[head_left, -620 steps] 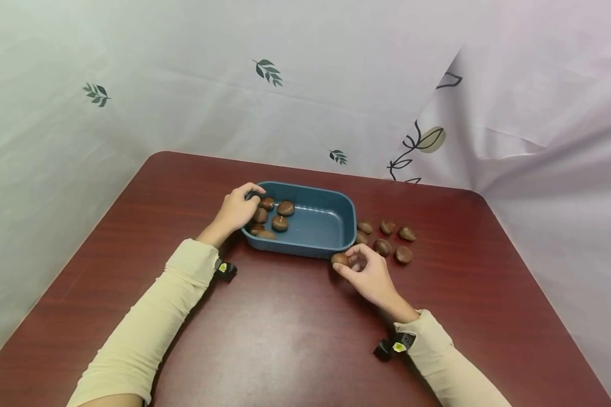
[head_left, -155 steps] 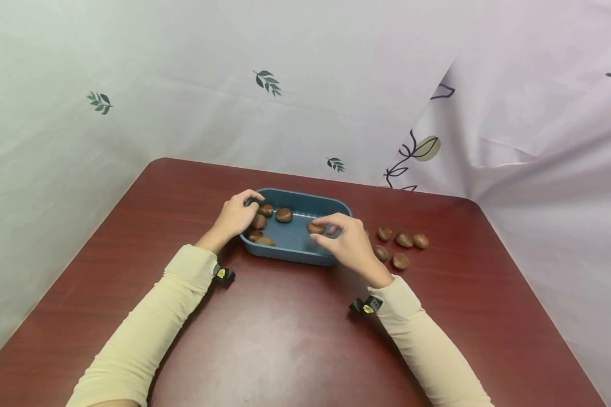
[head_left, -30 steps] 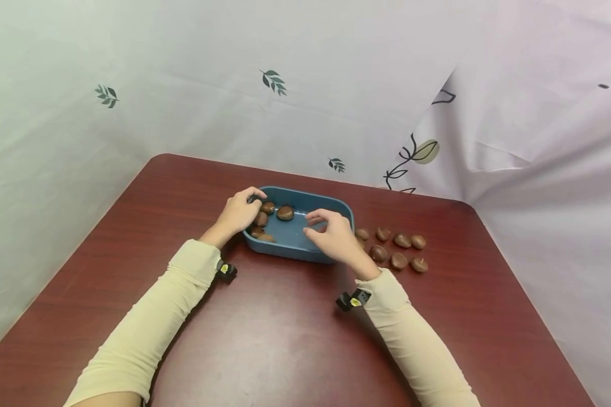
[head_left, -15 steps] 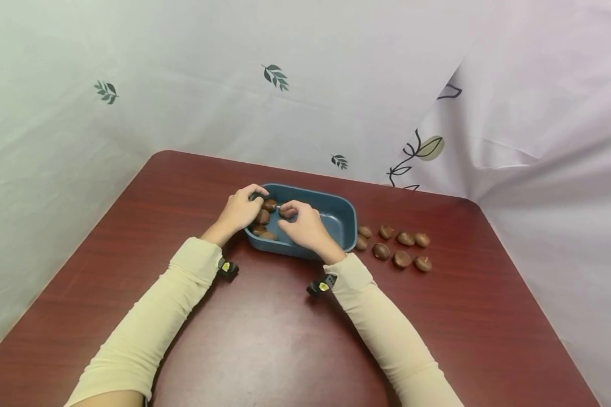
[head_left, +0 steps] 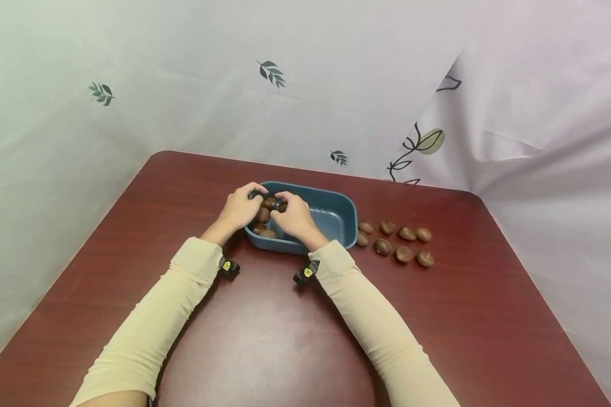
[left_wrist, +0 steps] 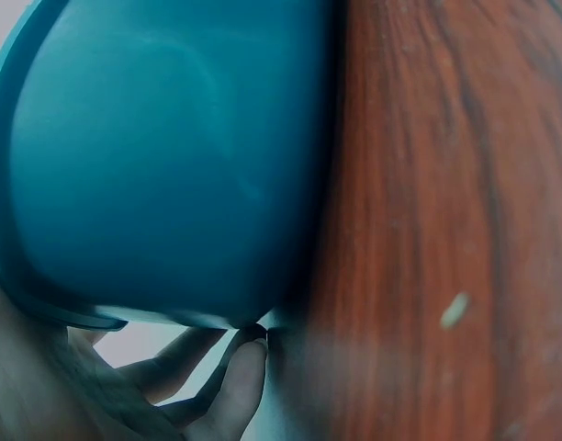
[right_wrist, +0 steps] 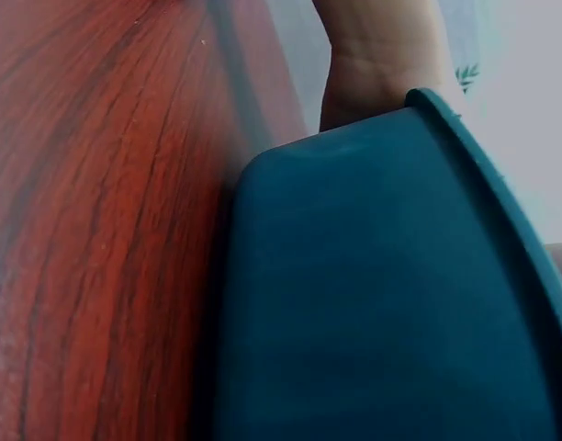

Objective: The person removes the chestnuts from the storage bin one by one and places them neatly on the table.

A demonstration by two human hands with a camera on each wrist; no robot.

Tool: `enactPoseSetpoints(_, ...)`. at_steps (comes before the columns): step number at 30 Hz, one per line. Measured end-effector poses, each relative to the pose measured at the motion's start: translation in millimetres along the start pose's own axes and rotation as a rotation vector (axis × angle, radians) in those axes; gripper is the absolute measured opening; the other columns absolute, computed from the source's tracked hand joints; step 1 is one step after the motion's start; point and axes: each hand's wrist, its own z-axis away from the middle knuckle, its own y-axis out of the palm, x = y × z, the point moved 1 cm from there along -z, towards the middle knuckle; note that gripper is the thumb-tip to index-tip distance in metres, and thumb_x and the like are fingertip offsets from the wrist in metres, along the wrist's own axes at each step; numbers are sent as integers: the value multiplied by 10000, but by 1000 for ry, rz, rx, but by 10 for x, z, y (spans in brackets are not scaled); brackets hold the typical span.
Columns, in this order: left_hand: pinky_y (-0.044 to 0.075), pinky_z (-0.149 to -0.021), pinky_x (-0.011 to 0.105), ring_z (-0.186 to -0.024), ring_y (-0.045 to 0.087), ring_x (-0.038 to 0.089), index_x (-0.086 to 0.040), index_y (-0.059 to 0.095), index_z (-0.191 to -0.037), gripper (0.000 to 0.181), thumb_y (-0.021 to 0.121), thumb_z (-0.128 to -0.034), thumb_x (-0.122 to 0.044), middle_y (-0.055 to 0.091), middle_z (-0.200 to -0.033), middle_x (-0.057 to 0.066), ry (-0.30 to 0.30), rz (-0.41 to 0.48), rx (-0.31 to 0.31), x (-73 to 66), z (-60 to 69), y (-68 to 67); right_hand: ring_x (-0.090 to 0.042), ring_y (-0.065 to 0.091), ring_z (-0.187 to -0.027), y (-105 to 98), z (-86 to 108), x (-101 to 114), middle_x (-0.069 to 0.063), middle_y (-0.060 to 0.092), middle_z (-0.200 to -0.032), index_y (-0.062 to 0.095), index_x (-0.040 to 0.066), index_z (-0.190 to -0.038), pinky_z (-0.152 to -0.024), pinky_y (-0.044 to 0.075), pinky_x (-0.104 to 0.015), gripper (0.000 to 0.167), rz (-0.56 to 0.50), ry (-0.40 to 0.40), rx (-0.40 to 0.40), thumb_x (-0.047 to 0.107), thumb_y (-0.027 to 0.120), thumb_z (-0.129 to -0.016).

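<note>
A blue plastic tub [head_left: 310, 247] stands on the table in the head view, with several brown chestnuts [head_left: 262, 215] at its left end. My left hand [head_left: 236, 212] grips that left end, its thumb over the rim; the left wrist view has its fingertips [left_wrist: 240, 386] beside the tub's outer wall. Inside the tub, the thumb and fingers of my right hand [head_left: 296, 217] close round a chestnut [head_left: 283, 206], which they partly cover. The tub wall hides the right fingers in the right wrist view.
Several more chestnuts [head_left: 403, 254] lie loosely in two rows on the reddish wooden table [head_left: 265, 328], right of the tub. A pale curtain [head_left: 183, 85] with leaf prints hangs behind the table's far edge.
Over the last second my right hand has moved left inside the tub and come round a chestnut. Earlier it held another chestnut, and more now lie on the table. The left hand stays put.
</note>
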Motion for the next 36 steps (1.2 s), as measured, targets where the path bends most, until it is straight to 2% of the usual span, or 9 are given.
enactPoseSetpoints(3,329,-467,315,-428,273,148,-192,614,-1262,327,414,-1010,-249,387,-526,6,6,3,-9,-12,-13,-29,-222,603,-921,-8,-21,29,-101,636,-1195,550,98,-1397,-757,479,-349,471,14,-7,23,149,625,-935)
enactPoseSetpoints(6,323,-455,304,-421,268,140,-198,612,-1264,326,412,-1012,-253,383,-523,-1,3,4,-13,-14,-20,-42,-214,579,-869,-7,-28,49,-92,634,-1166,538,101,-1408,-733,462,-349,475,27,-18,60,157,621,-944)
enactPoseSetpoints(8,320,-456,305,-420,267,136,-193,610,-1264,324,409,-1016,-251,385,-523,-1,5,4,-8,-8,-23,-46,-212,580,-952,2,-38,55,-90,617,-1240,519,101,-1425,-779,466,-362,494,43,-33,85,153,616,-944)
enactPoseSetpoints(10,328,-466,313,-427,275,134,-188,612,-1259,320,412,-1018,-250,401,-536,4,8,5,-7,-6,-24,-48,-233,568,-1105,13,-49,61,-101,578,-1329,488,93,-1451,-869,476,-388,531,67,-57,114,143,617,-939)
enactPoseSetpoints(13,332,-476,323,-437,287,141,-182,617,-1253,318,414,-1018,-254,435,-557,21,12,6,-9,-3,-32,-65,-269,484,-1294,23,-78,77,-116,515,-1431,444,66,-1479,-1010,430,-428,593,104,-109,143,123,626,-917)
enactPoseSetpoints(18,341,-494,338,-447,296,157,-193,623,-1256,328,412,-1015,-265,455,-565,38,-2,5,-20,12,-34,-74,-273,385,-1398,52,-108,79,-119,467,-1484,450,45,-1472,-1114,339,-444,600,126,-186,194,102,637,-904)
enactPoseSetpoints(23,352,-498,345,-446,295,165,-207,616,-1268,333,411,-1011,-260,454,-573,46,-15,4,-13,31,-14,-53,-257,433,-1351,98,-112,39,-100,512,-1443,504,80,-1441,-1099,355,-429,544,140,-197,225,109,632,-913)
enactPoseSetpoints(32,352,-494,338,-456,303,172,-202,611,-1273,337,408,-1012,-269,466,-596,60,-15,12,10,19,10,-5,-268,490,-1225,100,-57,-3,-107,585,-1335,490,57,-1448,-942,410,-382,548,131,-183,224,137,617,-921)
enactPoseSetpoints(36,352,-509,343,-460,306,170,-200,611,-1272,337,407,-1013,-270,472,-609,60,-15,10,5,11,1,4,-269,500,-1211,85,-46,-6,-111,606,-1293,491,54,-1446,-943,416,-382,547,123,-183,207,143,621,-922)
